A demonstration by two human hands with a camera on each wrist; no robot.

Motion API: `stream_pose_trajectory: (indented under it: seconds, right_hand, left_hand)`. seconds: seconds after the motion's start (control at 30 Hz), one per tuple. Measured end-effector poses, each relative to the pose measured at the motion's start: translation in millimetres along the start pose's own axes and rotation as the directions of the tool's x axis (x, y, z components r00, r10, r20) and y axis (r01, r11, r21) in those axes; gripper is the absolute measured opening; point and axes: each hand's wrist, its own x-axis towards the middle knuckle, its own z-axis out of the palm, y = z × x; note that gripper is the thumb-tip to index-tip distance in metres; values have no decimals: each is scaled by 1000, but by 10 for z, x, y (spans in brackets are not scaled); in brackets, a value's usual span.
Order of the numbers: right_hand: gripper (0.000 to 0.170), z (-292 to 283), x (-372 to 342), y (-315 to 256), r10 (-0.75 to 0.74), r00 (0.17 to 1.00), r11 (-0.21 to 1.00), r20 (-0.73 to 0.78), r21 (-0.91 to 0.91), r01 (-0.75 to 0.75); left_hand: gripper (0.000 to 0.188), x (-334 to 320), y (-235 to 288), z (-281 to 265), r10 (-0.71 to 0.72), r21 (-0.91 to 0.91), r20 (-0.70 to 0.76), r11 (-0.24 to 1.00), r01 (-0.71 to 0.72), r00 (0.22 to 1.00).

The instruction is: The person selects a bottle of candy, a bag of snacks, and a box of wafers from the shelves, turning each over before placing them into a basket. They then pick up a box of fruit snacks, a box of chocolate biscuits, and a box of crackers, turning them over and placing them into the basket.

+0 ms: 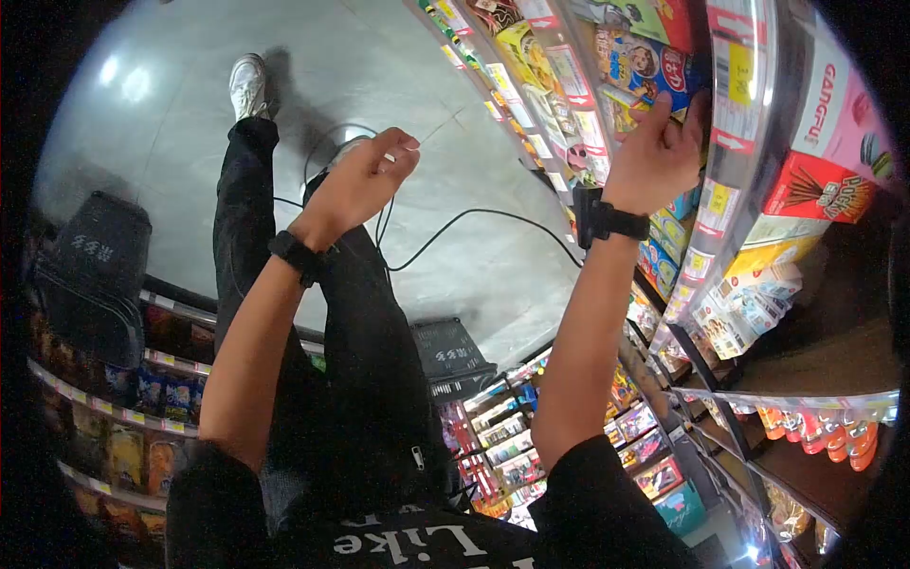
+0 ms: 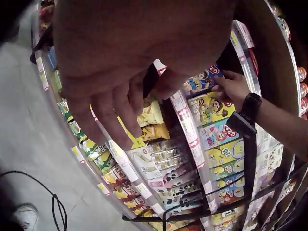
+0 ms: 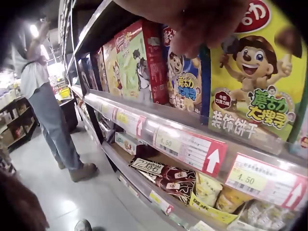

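Observation:
My right hand (image 1: 659, 156) reaches into a shelf and pinches the end of a blue snack box (image 1: 640, 62). In the left wrist view, the fingers of this hand (image 2: 234, 90) are at the right end of the blue box (image 2: 204, 81). The right wrist view has the blurred hand (image 3: 197, 19) over the top of the blue box (image 3: 184, 79), which stands upright beside a yellow box (image 3: 257, 72). My left hand (image 1: 365, 185) hangs above the floor, loosely curled and holding nothing; it looms large (image 2: 139, 57) in the left wrist view.
Price-tagged shelf edges (image 3: 168, 142) run past the boxes, with packed snacks (image 3: 175, 185) on the shelf below. A black cable (image 1: 474, 211) loops across the floor. Dark baskets (image 1: 95, 256) stand behind. Another person (image 3: 48, 106) stands in the aisle.

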Motion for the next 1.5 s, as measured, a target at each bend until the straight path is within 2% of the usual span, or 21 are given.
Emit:
stream_pose_trajectory:
  seconds: [0.07, 0.1, 0.17, 0.23, 0.3, 0.33, 0.53, 0.63, 0.67, 0.77, 0.8, 1.17, 1.5]
  right_hand:
    - [30, 32, -37, 153, -22, 1000, 999, -8, 40, 23]
    - [29, -33, -61, 99, 58, 997, 994, 41, 88, -61]
    - [27, -55, -81, 35, 114, 991, 977, 76, 171, -125]
    - [27, -48, -94, 42, 79, 996, 969, 37, 233, -85]
    - [27, -46, -82, 104, 72, 996, 978, 56, 190, -81]
    - [27, -44, -89, 119, 83, 995, 975, 62, 203, -93]
    - [29, -64, -288, 71, 164, 986, 914, 34, 372, -165]
    - [35, -7, -596, 326, 80, 994, 954, -72, 293, -55]
    - [35, -39, -672, 420, 85, 996, 975, 16, 206, -86]
    - [31, 10, -728, 550, -42, 993, 989, 111, 147, 25]
    - [28, 33, -731, 551, 35, 991, 980, 131, 188, -59]
    - [28, 158, -639, 565, 76, 990, 976, 122, 195, -100]
    - [30, 161, -613, 594, 81, 986, 967, 146, 226, -113]
  left_hand:
    - [29, -4, -77, 120, -5, -27, 1, 1000, 5, 1000]
    - [29, -11, -110, 178, 15, -54, -17, 998, -16, 1000]
    - [27, -9, -116, 290, 59, -98, -45, 993, -63, 997]
    - [26, -15, -37, 322, 45, -53, -28, 998, -47, 999]
    - [26, 13, 1, 328, 21, -44, -5, 999, -21, 1000]
    - [27, 44, -37, 347, 74, -45, -18, 996, -74, 997]
    - [27, 205, -57, 352, 67, -5, 4, 998, -67, 998]
    - [28, 189, 35, 355, 72, 234, -24, 970, -65, 997]
    - [27, 174, 62, 358, 68, 231, -31, 971, -59, 997]
    - [27, 209, -31, 367, 61, 210, -3, 976, -59, 998]
    - [27, 220, -52, 367, 70, 233, -1, 970, -68, 998]
    - [28, 256, -104, 311, 122, 316, -57, 944, -98, 991]
    - [26, 209, -209, 427, 56, 272, -47, 961, -41, 997]
